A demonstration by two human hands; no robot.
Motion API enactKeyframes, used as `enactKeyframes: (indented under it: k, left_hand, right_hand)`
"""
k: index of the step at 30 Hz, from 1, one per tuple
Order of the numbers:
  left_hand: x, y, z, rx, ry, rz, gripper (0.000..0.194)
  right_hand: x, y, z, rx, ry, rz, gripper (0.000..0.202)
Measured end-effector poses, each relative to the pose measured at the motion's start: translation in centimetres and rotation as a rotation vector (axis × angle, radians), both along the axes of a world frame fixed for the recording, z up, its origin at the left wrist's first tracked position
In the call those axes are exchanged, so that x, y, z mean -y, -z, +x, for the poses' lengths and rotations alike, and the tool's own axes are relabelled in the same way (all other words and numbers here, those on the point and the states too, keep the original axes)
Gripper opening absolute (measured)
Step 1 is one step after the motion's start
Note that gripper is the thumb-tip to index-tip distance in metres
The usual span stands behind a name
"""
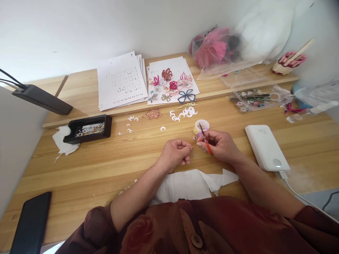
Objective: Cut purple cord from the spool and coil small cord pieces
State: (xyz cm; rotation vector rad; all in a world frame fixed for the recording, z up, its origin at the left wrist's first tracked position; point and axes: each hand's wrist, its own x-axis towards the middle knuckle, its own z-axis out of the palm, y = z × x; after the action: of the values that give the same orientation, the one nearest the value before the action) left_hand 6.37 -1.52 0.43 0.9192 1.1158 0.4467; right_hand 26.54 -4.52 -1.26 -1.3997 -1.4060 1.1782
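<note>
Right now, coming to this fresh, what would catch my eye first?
Probably the colourful flower shapes spread on white paper at the back, near the middle. Lower down, the right fingers hold red-handled scissors, with a thin strand reaching to the left fingers. At the upper right, a clear bag showing pink contents also stands out.

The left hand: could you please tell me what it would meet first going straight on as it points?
Most likely the right hand, which holds the red-handled scissors, though depth is unclear.
</note>
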Motion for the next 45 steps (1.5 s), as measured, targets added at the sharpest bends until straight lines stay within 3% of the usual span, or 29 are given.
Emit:
enactKeyframes:
  k: [9,18,20,22,26,45]
  left_hand:
    - [0.1,0.0,0.0,-0.015,0.021,0.039,0.014]
    - [-0.2,0.1,-0.4,0.055,-0.079,0.045,0.017]
    - [-0.2,0.1,-0.4,0.072,-0.089,0.049,0.019]
    - [-0.2,0.1,-0.4,0.081,-0.101,0.053,0.021]
    - [-0.1,-0.1,-0.3,0.109,-0.126,0.07,0.023]
    - [-0.2,0.4,-0.5,0.142,-0.089,0.077,0.032]
  right_hand:
    - [0.2,-0.5,-0.8,0.005,-0.055,-0.025,0.024]
    - [1.0,-3.6,-0.4,-0.14,0.335,-0.098,0.041]
    - [2.1,-4.3,0.1,-0.16,0.256,-0.199,0.045]
    - [3.2,-4.6,0.5,-0.154,0.093,-0.392,0.047]
    - [4.4,-4.1,0.9,-0.064,-0.095,-0.618,0.047]
    - [2.5,-3.2,-0.5,-0.194,-0.104,-0.632,0.048]
